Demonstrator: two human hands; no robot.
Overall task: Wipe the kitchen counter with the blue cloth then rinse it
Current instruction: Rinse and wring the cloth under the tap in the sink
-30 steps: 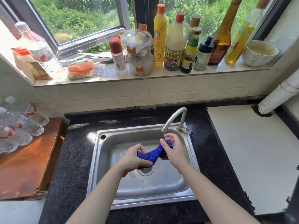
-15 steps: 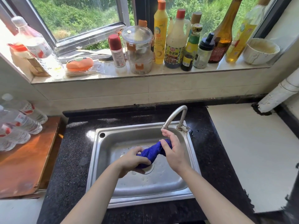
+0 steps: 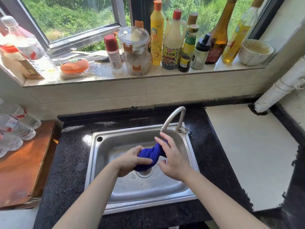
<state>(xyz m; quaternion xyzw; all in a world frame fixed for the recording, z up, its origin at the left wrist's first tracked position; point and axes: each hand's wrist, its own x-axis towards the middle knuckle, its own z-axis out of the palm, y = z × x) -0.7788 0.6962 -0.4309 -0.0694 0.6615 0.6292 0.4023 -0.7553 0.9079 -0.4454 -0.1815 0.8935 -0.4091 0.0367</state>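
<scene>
Head view. Cloth (image 3: 151, 154): soft and limp, twisted into a thick rope. We judge it wet, so heavier than dry and a little slick; nothing fragile about it. It is best taken at both ends with the fingers wrapped right round, so that a counter-twist wrings it. A pinch at the middle would only let it sag.

Looks: deep blue, nubby pile, bunched fat at the lower end and narrower toward the upper.

Position: inside the sink (image 3: 148, 190), lower end over the drain (image 3: 145, 173), upper end just below the tap (image 3: 171, 116) spout. We cannot tell whether it touches the basin floor.

Left grip (image 3: 132, 161): closed round the lower end, fingers and thumb curled over it.

Right grip (image 3: 173, 161): fingers nearly straight, laid against the upper end, thumb clear of the cloth; not a firm hold, as far as we can see.

We make out no water stream at the tap. The basin floor shows droplets. The black table (image 3: 66, 162) surrounds the sink.
</scene>
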